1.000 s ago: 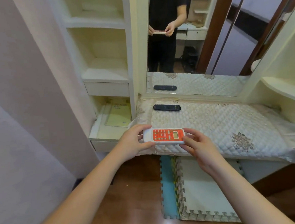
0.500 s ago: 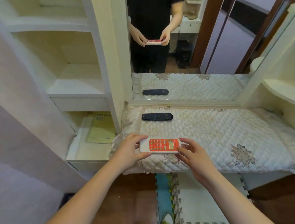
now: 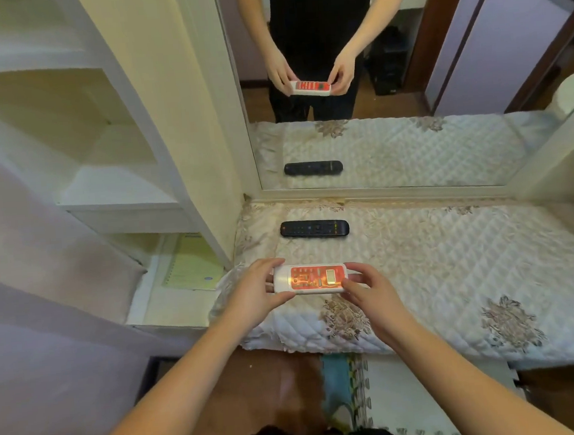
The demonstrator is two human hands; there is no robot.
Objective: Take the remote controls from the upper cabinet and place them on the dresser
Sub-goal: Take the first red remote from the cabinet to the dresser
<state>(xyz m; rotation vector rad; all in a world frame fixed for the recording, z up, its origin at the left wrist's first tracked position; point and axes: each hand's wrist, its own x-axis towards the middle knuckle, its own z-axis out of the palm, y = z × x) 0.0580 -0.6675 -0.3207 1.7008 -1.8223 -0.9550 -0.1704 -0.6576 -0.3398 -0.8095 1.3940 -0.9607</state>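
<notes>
A white remote with a red face (image 3: 310,279) lies crosswise just above the dresser's quilted cover (image 3: 454,272), near its front left corner. My left hand (image 3: 255,293) grips its left end and my right hand (image 3: 370,289) grips its right end. A black remote (image 3: 314,229) lies flat on the cover further back, close to the mirror. Whether the white remote touches the cover I cannot tell.
A mirror (image 3: 404,70) stands behind the dresser and reflects a person holding the remote. Open cream shelves (image 3: 118,189) rise at the left, with a yellow-green booklet (image 3: 193,262) on the lowest one. A foam floor mat (image 3: 379,399) lies under the dresser's front edge.
Both hands have carried the white remote forward and lower, over the dresser's front left corner. The camera has moved closer and tilted down. The black remote has not moved.
</notes>
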